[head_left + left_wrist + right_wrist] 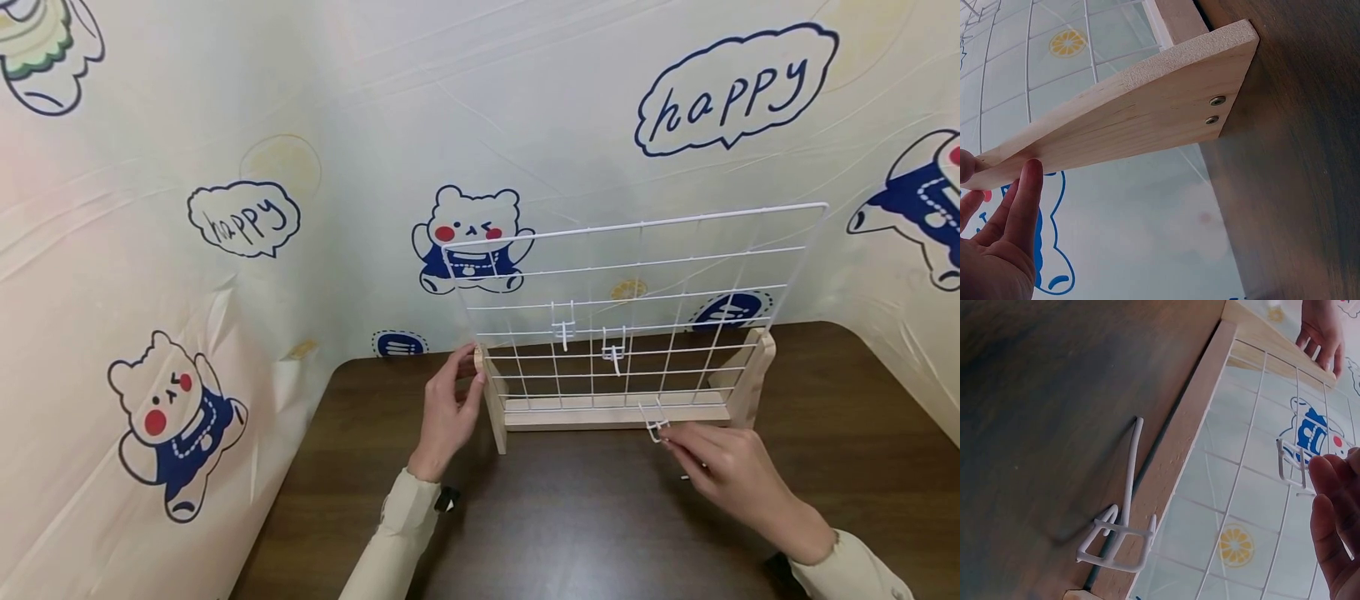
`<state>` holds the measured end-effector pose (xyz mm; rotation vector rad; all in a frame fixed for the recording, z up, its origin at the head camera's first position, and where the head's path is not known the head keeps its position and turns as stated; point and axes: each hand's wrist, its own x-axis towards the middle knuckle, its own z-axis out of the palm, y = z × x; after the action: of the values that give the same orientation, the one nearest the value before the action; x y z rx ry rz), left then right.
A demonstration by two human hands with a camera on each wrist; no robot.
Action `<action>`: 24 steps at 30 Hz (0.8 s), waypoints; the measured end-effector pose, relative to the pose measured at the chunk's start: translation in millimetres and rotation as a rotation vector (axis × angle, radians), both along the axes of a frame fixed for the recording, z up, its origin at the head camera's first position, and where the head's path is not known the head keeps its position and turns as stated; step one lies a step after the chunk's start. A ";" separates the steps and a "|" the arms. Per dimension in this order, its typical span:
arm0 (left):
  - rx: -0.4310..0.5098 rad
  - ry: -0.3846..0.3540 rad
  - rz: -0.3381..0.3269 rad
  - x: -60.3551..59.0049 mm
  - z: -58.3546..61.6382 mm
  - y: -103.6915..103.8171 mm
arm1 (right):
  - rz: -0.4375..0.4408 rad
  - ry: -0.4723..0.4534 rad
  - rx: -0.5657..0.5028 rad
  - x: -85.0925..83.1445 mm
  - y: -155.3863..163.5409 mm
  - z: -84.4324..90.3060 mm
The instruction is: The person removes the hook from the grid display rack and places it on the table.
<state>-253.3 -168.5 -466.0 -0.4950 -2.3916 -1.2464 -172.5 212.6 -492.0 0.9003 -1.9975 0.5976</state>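
A white wire grid [637, 287] stands in a wooden base with two side panels. My left hand [447, 408] grips the upper end of the left side panel [1129, 119], thumb on one side and fingers on the other. Between thumb and fingertips my right hand [731, 467] pinches a small white wire hook [655, 427], held in front of the grid's lower right part. In the right wrist view this hook [1291, 464] is partly hidden by the fingers. Two similar hooks, one left [563, 323] and one right [614, 348], hang on the grid's middle wires.
Another white hook [1119, 547] lies on the dark wooden table [555, 517], mostly covered by my right hand in the head view. The base's wooden crossbar [577, 421] runs between the panels. A printed curtain [360, 167] hangs behind the table.
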 end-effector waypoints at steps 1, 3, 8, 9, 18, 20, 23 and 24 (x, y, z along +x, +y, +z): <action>-0.001 -0.001 0.001 0.2 -0.1 0.0 | -0.001 0.000 0.001 0.2 0.2 -0.5; 0.000 0.001 0.000 0.4 -0.4 0.0 | -0.002 0.001 0.004 0.6 0.5 -1.5; 0.001 0.008 -0.006 0.5 0.9 0.8 | -0.002 -0.003 0.009 0.9 1.2 -2.9; 0.002 0.011 -0.007 0.6 1.5 1.0 | -0.002 -0.005 0.009 0.9 1.3 -3.0; 0.007 0.013 -0.008 0.4 2.8 1.3 | 0.004 -0.017 0.018 -0.2 1.2 -4.3; 0.009 0.005 -0.006 0.5 2.7 1.2 | 0.008 -0.018 0.020 0.1 1.2 -4.9; 0.013 0.000 -0.007 0.4 2.5 1.0 | 0.019 -0.029 0.018 0.6 1.2 -6.2; 0.015 0.000 -0.008 0.4 2.4 1.0 | 0.020 -0.032 0.018 0.8 1.2 -6.7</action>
<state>-253.0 -167.5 -463.6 -0.5007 -2.3814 -1.2669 -171.7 213.8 -498.7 0.9279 -2.0274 0.6092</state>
